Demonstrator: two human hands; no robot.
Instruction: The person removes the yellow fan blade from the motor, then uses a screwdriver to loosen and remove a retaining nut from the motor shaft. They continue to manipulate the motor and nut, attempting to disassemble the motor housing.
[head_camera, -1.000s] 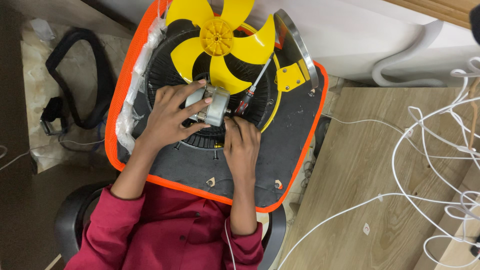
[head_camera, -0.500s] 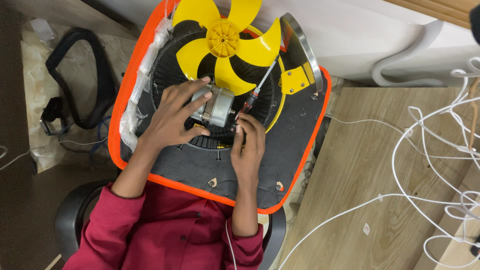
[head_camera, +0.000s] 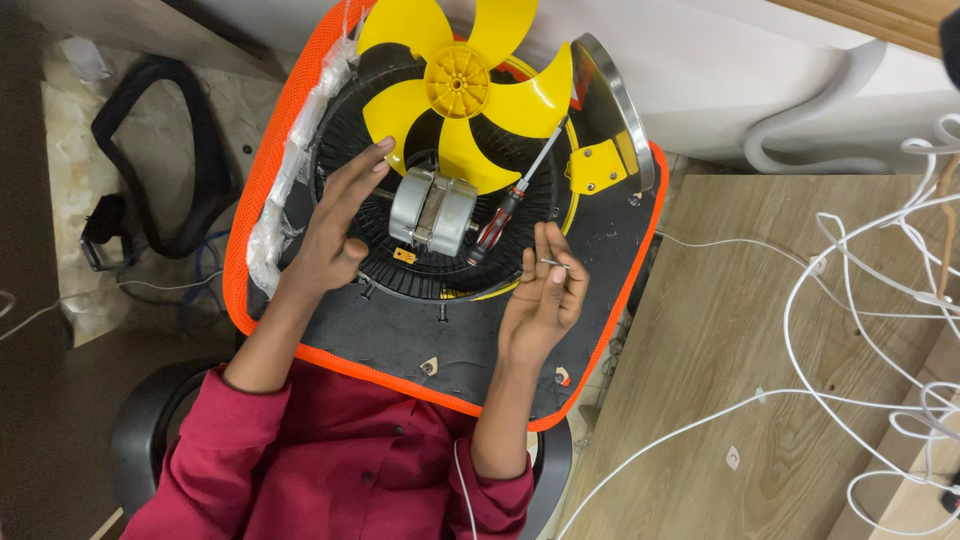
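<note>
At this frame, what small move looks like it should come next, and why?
Probably the right hand sets its small screw down and picks up the screwdriver. Both hands are off the silver motor; the left hand is open beside it, and the tool lies loose on the black grille.

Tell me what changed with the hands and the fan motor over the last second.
Both hands came off the silver motor: the left hand drew back to its left side, open, and the right hand pulled back toward the body, pinching a small screw-like piece. The yellow fan blade, the screwdriver and the black grille stayed put.
</note>
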